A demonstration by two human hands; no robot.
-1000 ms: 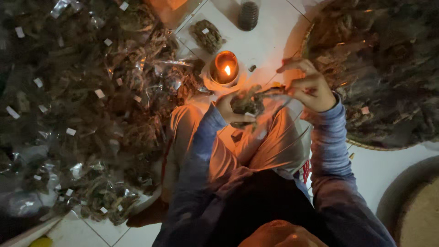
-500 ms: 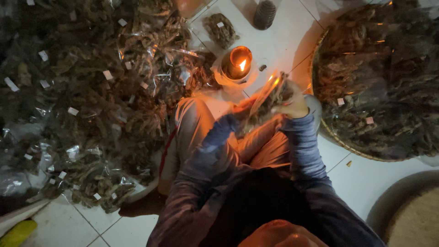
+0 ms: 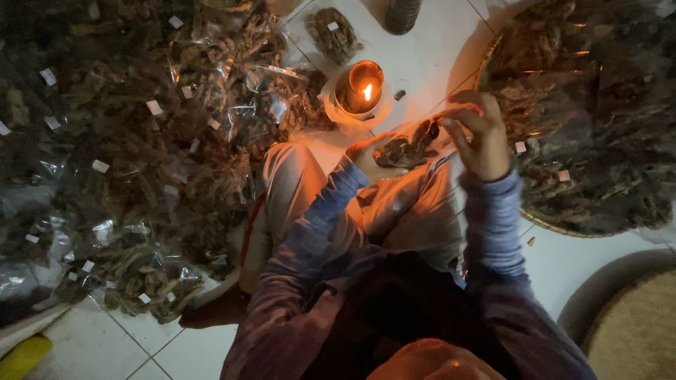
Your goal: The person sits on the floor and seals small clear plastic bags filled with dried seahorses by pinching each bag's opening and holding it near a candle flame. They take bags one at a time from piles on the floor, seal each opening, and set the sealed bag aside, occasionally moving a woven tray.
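Across the left half of the frame lies a heap of clear packets (image 3: 162, 162) filled with dark dried pieces, each with a small white label. At upper centre a lit candle (image 3: 360, 88) burns in a small pot on the white floor (image 3: 429, 49). Just below it, the left hand (image 3: 370, 151) and right hand (image 3: 479, 134) pinch one small packet (image 3: 407, 144) between them, fingers closed on its edges. It looks light, crinkly and slippery, best gripped by its rim. At right sits a flat basket (image 3: 556, 226) of the same dried stuff.
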